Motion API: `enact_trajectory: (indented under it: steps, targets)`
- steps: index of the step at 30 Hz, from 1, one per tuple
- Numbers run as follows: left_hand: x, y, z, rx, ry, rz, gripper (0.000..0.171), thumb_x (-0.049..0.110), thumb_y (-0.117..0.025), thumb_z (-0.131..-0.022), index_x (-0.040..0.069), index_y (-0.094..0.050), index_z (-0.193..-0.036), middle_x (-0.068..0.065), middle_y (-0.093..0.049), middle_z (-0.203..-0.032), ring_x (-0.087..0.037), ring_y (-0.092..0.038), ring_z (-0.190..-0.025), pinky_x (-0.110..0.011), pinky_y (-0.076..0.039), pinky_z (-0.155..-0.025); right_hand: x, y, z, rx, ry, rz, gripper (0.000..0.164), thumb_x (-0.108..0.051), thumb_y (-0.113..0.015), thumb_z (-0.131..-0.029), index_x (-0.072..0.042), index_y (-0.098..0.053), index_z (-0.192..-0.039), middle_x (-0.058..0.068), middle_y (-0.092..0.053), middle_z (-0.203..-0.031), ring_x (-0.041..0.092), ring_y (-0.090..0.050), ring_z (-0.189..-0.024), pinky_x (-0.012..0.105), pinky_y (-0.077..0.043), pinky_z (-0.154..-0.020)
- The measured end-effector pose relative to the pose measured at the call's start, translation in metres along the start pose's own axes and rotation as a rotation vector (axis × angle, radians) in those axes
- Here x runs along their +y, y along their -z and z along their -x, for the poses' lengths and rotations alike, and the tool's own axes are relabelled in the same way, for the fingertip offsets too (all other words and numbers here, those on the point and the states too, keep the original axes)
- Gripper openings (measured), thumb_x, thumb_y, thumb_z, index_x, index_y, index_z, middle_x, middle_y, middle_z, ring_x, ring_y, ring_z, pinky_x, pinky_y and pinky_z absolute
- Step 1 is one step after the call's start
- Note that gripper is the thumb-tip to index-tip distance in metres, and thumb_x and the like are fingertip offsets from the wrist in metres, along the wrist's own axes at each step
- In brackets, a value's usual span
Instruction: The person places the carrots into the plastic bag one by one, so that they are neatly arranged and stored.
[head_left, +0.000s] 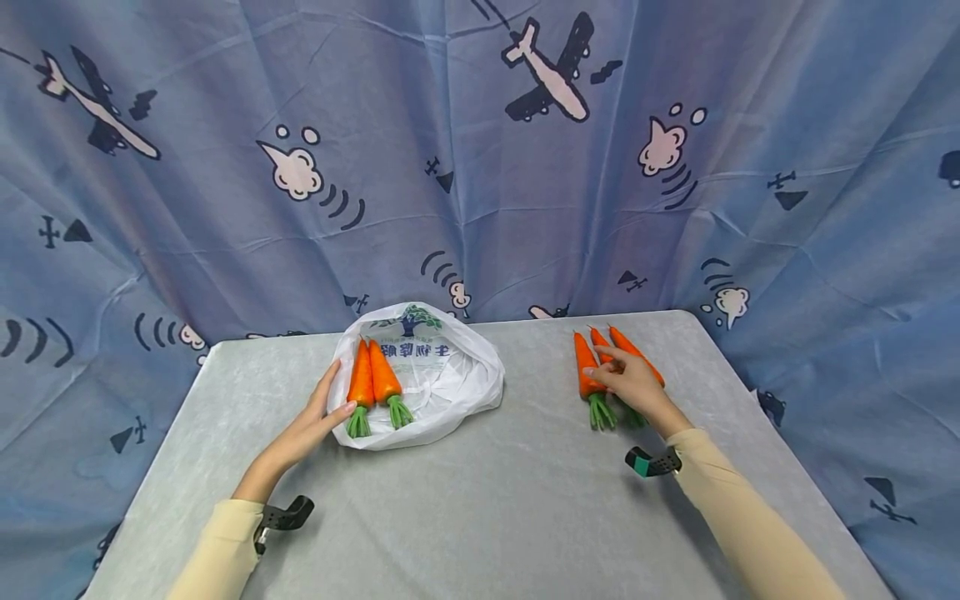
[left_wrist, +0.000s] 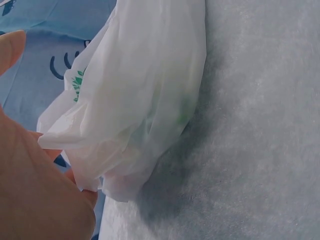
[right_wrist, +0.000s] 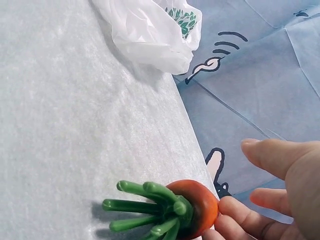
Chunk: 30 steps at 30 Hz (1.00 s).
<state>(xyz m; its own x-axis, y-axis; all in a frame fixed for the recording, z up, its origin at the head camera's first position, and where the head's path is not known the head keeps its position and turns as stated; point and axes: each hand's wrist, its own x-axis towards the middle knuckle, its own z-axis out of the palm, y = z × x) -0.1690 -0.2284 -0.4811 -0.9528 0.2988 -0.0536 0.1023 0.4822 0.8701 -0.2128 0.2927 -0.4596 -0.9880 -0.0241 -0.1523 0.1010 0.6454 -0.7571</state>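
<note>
A white plastic bag [head_left: 450, 425] with a green tree print lies with its mouth spread, and two orange carrots [head_left: 362, 379] with green stems rest inside. At the bag's left rim is my left hand [head_left: 303, 429], thumb apart from the fingers; in the left wrist view its fingers pass partly behind the plastic. Three more carrots [head_left: 585, 360] lie on the right part of the table. My right hand [head_left: 637, 385] reaches over them, partly hiding two. In the right wrist view, its fingertips are right at a carrot [right_wrist: 192, 205], and the thumb stands away from it.
Pale grey cloth covers the table [head_left: 480, 517]. Along its back edge hangs a blue curtain [head_left: 420, 167] printed with planes and clouds. Each wrist wears a black strap device [head_left: 288, 514].
</note>
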Motion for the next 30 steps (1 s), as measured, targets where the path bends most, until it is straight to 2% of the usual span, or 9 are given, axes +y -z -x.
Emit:
enact_trajectory:
  steps: [5,9,19,30]
  targets:
    - [-0.001,0.0,0.0,-0.004,0.003,-0.001,0.084,0.032,-0.051,-0.101,0.024,0.008,-0.16,-0.018,0.01,-0.167,-0.047,0.005,-0.152,-0.076,-0.004,-0.114,0.002,-0.003,-0.001,0.025,0.008,0.06,0.068,-0.037,-0.065,-0.094,-0.004,-0.043,-0.149,0.019,-0.067,-0.113,0.022,-0.06,-0.093,0.022,-0.049,-0.069]
    - [-0.001,-0.001,0.0,-0.003,0.004,0.001,0.084,0.032,-0.051,-0.101,0.024,0.007,-0.16,-0.018,0.009,-0.167,-0.047,0.005,-0.152,-0.076,-0.004,-0.114,0.002,-0.003,-0.001,0.034,0.011,0.082,0.068,-0.037,-0.066,-0.094,-0.004,-0.044,-0.149,0.021,-0.067,-0.115,0.025,-0.062,-0.098,0.022,-0.049,-0.071]
    - [-0.001,0.0,0.001,0.0,0.001,-0.002,0.084,0.031,-0.052,-0.101,0.024,0.007,-0.16,-0.018,0.009,-0.167,-0.047,0.005,-0.152,-0.076,-0.004,-0.115,-0.003,-0.003,0.002,0.042,0.007,0.112,0.066,-0.035,-0.065,-0.094,-0.002,-0.044,-0.148,0.017,-0.067,-0.107,0.023,-0.059,-0.09,0.024,-0.047,-0.071]
    - [-0.001,0.0,0.001,0.0,0.002,0.005,0.084,0.032,-0.052,-0.1,0.024,0.007,-0.16,-0.018,0.009,-0.167,-0.048,0.005,-0.152,-0.076,-0.004,-0.114,-0.008,-0.006,0.001,0.046,0.016,0.132,0.067,-0.036,-0.066,-0.094,-0.002,-0.045,-0.147,0.019,-0.066,-0.113,0.025,-0.06,-0.093,0.024,-0.047,-0.069]
